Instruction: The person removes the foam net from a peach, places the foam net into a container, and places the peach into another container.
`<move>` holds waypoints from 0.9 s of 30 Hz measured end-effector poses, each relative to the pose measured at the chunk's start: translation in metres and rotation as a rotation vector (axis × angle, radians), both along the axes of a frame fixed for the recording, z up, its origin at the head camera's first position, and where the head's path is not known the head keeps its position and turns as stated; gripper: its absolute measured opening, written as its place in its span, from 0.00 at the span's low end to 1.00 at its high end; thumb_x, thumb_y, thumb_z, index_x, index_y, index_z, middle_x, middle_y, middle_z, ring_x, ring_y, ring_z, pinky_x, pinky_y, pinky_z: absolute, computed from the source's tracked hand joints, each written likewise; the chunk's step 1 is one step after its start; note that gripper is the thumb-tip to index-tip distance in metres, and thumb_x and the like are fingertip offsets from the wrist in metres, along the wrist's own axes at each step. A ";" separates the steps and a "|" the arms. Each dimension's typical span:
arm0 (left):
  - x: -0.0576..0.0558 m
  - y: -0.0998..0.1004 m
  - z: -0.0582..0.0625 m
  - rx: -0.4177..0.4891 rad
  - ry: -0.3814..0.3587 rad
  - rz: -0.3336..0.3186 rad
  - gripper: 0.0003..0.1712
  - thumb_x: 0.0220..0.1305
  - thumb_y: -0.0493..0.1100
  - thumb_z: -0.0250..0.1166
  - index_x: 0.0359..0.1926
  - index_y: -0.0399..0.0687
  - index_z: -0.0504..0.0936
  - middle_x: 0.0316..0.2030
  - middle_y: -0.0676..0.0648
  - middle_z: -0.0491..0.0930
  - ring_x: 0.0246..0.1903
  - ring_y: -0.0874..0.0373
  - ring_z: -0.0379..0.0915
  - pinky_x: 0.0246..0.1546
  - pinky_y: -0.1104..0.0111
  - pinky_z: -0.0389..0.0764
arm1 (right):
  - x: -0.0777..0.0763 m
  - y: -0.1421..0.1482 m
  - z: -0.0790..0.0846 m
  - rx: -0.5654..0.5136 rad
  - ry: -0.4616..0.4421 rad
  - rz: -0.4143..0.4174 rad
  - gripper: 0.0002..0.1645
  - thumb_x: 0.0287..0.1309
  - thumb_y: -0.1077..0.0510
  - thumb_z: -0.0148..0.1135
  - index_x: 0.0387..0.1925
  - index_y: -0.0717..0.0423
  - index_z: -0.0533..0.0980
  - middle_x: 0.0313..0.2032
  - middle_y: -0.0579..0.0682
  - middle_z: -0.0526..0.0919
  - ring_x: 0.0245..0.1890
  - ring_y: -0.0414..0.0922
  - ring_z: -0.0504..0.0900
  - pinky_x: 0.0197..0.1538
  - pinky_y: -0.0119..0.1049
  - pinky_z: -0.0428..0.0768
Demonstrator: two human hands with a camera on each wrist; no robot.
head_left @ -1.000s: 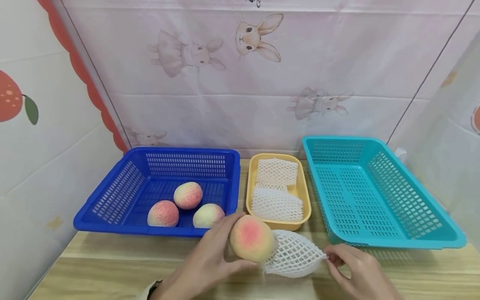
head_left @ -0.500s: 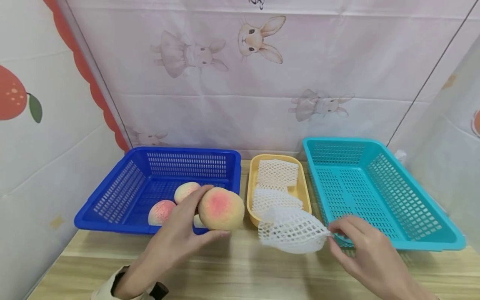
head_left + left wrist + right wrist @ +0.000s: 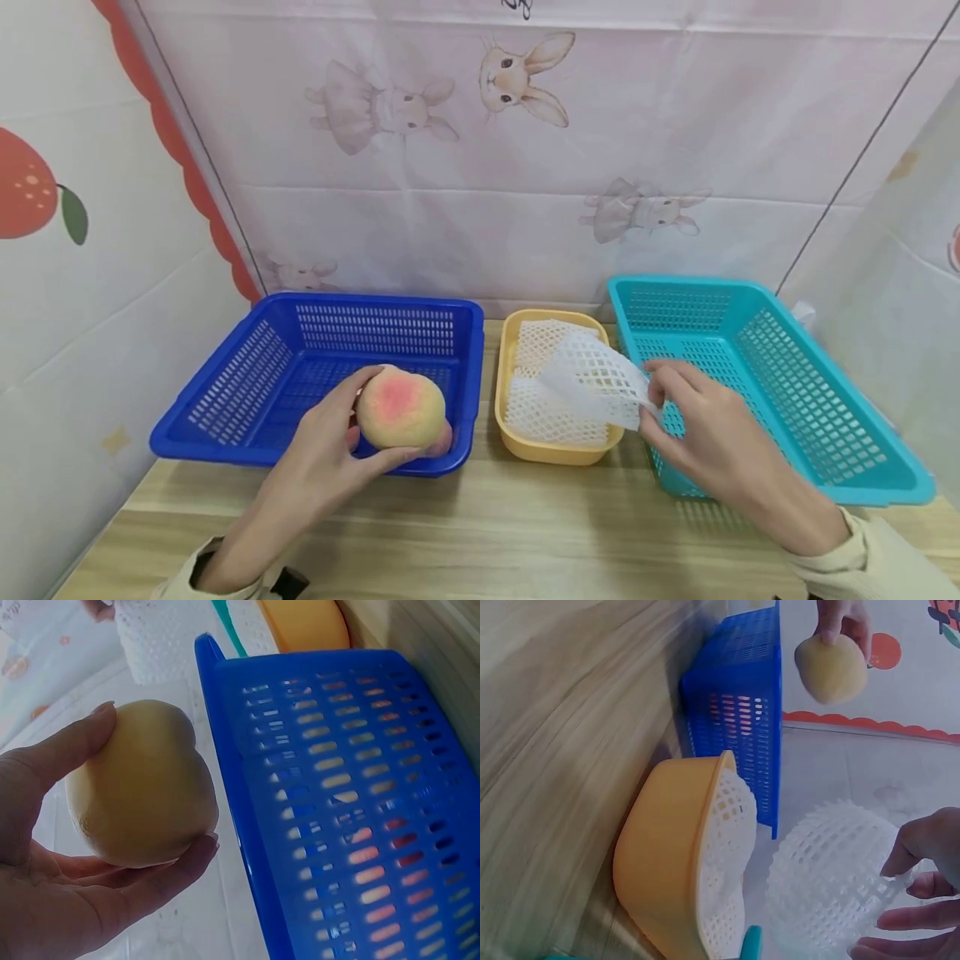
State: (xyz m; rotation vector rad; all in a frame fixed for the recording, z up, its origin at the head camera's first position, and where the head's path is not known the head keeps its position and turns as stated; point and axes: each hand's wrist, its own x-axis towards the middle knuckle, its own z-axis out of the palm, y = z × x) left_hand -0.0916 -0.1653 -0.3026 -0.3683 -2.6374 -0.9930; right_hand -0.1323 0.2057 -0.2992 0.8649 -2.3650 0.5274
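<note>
My left hand [image 3: 326,446] grips a yellow peach [image 3: 401,410] with a pink blush, its thumb and fingers curled round the sides. Peach and hand hover above the front of the blue basket [image 3: 197,417]; other peaches there are mostly hidden behind them. Between thumb and fingers my right hand [image 3: 708,425] pinches one end of a white foam fruit net [image 3: 596,375]. That net hangs over the yellow tray [image 3: 555,452], where more foam nets [image 3: 551,421] lie. In the left wrist view the held peach [image 3: 142,787] is well above the basket's rim.
On the right stands a teal basket [image 3: 832,417], its near left corner under my right hand. All the containers rest on a wooden table [image 3: 480,533]. A cloth backdrop [image 3: 480,233] with printed rabbits rises behind them.
The peach in my left hand has moved left, away from the foam net, to over the blue basket. My right hand has lifted the net up and back, over the yellow tray.
</note>
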 end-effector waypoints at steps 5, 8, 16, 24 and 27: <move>0.002 -0.010 -0.001 -0.002 0.021 0.017 0.48 0.42 0.47 0.81 0.62 0.40 0.67 0.54 0.41 0.76 0.51 0.47 0.76 0.43 0.56 0.81 | -0.009 -0.008 0.001 0.126 -0.120 -0.055 0.17 0.48 0.67 0.68 0.39 0.60 0.70 0.32 0.50 0.77 0.22 0.39 0.68 0.22 0.29 0.66; 0.002 -0.018 -0.001 -0.015 0.028 0.050 0.47 0.41 0.46 0.81 0.61 0.39 0.68 0.52 0.40 0.77 0.49 0.47 0.76 0.43 0.53 0.81 | -0.015 -0.013 0.002 0.188 -0.157 -0.085 0.19 0.51 0.65 0.67 0.44 0.62 0.70 0.32 0.49 0.77 0.26 0.42 0.72 0.26 0.34 0.71; -0.001 -0.049 -0.002 -0.076 0.022 0.139 0.50 0.42 0.52 0.80 0.62 0.35 0.66 0.51 0.34 0.76 0.45 0.42 0.75 0.43 0.47 0.78 | -0.039 -0.031 -0.004 0.271 0.037 -0.112 0.11 0.49 0.67 0.59 0.28 0.58 0.65 0.22 0.49 0.67 0.23 0.47 0.66 0.20 0.35 0.62; -0.011 -0.082 -0.012 -0.159 -0.024 0.242 0.53 0.45 0.51 0.79 0.63 0.26 0.61 0.54 0.25 0.69 0.51 0.31 0.69 0.48 0.38 0.71 | -0.054 -0.047 -0.019 0.463 -0.044 -0.077 0.19 0.49 0.68 0.63 0.44 0.63 0.68 0.36 0.55 0.75 0.34 0.53 0.76 0.28 0.39 0.75; -0.014 -0.092 -0.016 -0.184 -0.065 0.277 0.54 0.47 0.52 0.77 0.63 0.24 0.59 0.54 0.24 0.68 0.51 0.31 0.68 0.49 0.38 0.70 | -0.057 -0.047 -0.025 0.483 -0.118 -0.053 0.27 0.52 0.66 0.64 0.55 0.63 0.68 0.47 0.58 0.79 0.43 0.57 0.79 0.36 0.44 0.80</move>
